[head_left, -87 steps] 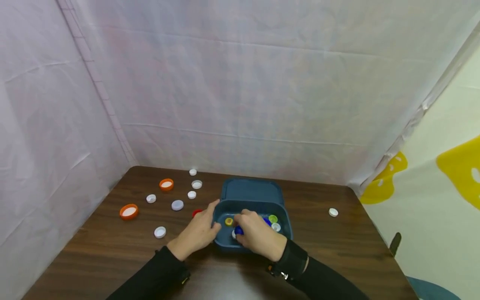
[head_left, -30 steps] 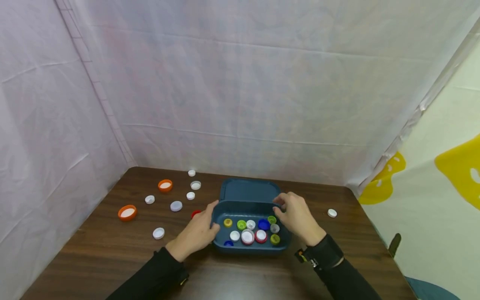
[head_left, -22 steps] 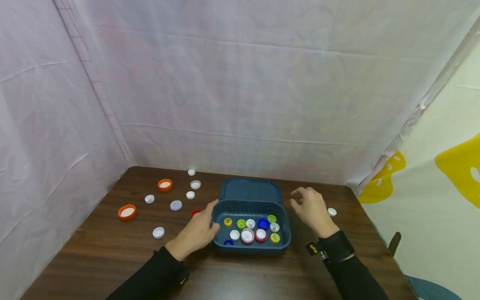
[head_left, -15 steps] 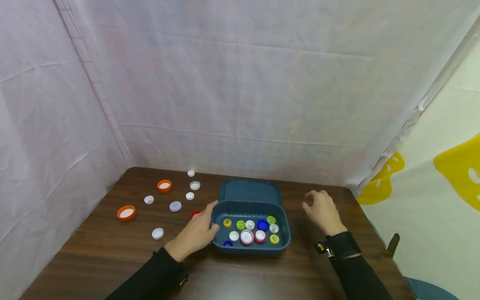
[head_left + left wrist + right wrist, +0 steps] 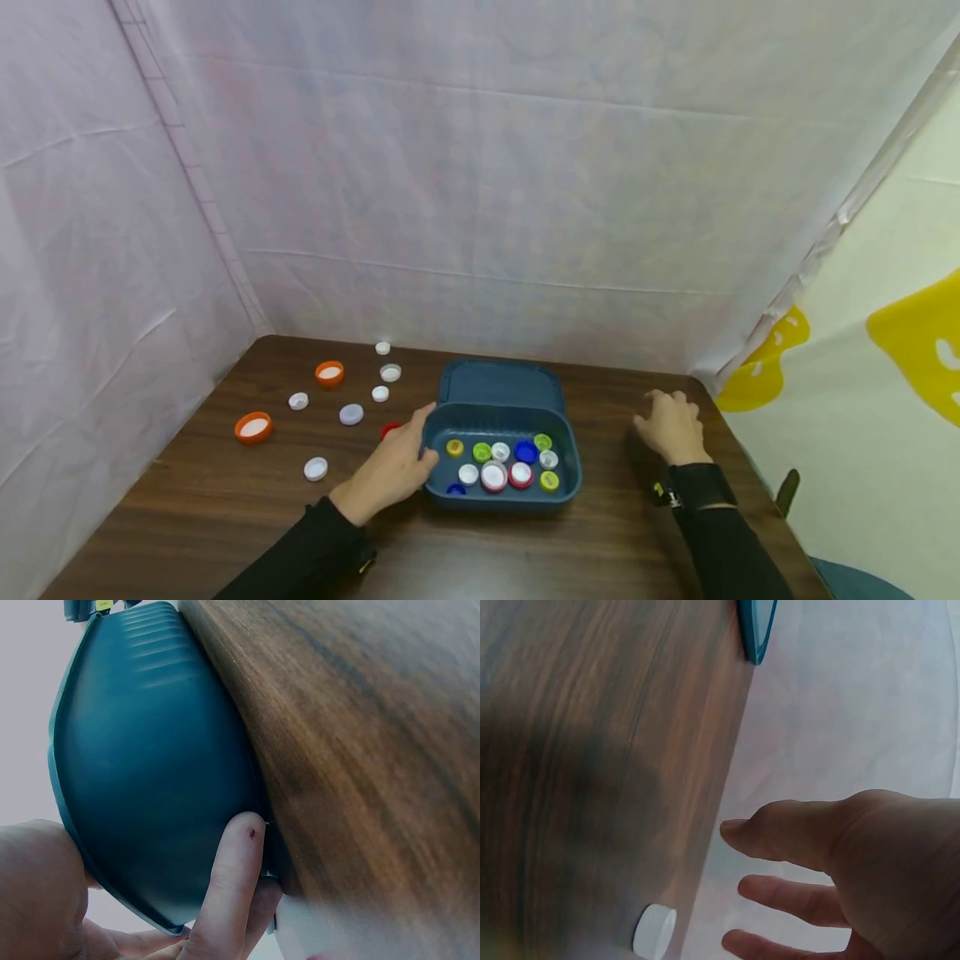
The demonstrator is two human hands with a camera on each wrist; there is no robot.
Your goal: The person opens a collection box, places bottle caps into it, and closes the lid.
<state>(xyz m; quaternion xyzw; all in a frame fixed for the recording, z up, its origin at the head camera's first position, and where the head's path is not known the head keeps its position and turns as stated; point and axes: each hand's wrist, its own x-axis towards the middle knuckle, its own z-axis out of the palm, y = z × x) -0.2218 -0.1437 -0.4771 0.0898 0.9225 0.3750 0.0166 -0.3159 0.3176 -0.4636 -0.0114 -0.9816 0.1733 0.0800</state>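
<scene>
An open blue lidded box [image 5: 498, 504], with bottle caps [image 5: 494, 476] inside, is gripped by the left hand [image 5: 392, 461]. More caps [image 5: 351, 414] are scattered on the desk [image 5: 187, 508] to that hand's left; the right hand [image 5: 673, 429] is held well apart.

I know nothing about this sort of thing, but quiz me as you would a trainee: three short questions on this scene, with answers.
1. Pick one. The left grip is touching: A, the white backdrop; B, the blue-green box; C, the right sleeve.
2. True or false? The box's lid is closed.
3. Count them. How many orange caps lie on the wood-grain table?

Key
1. B.
2. False: the lid is open, and mixed-colour caps show inside.
3. Two, both to the left of the box.
</scene>
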